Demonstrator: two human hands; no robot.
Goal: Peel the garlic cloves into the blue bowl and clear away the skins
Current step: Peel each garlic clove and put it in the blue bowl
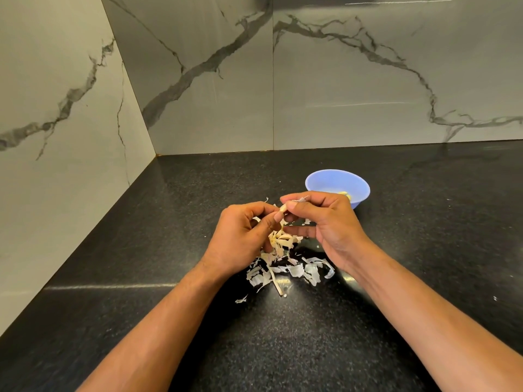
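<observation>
Pinched between your left hand [240, 236] and right hand [325, 219] — one small pale garlic clove [282, 208] — above papery white skins [291, 268], near the round blue plastic bowl [325, 179].

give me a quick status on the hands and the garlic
Left hand and right hand both pinching one small pale garlic clove, mid-peel. Round blue plastic bowl just beyond, a peeled piece inside. Papery white skins heaped on black counter, nothing blocking.

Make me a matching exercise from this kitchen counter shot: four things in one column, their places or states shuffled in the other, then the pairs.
1. garlic clove
2. blue bowl
3. garlic skins
4. counter

a. black and speckled
b. scattered below the hands
c. pinched between the left hand and right hand
d. standing behind the right hand

Pairs: 1-c, 2-d, 3-b, 4-a
</observation>
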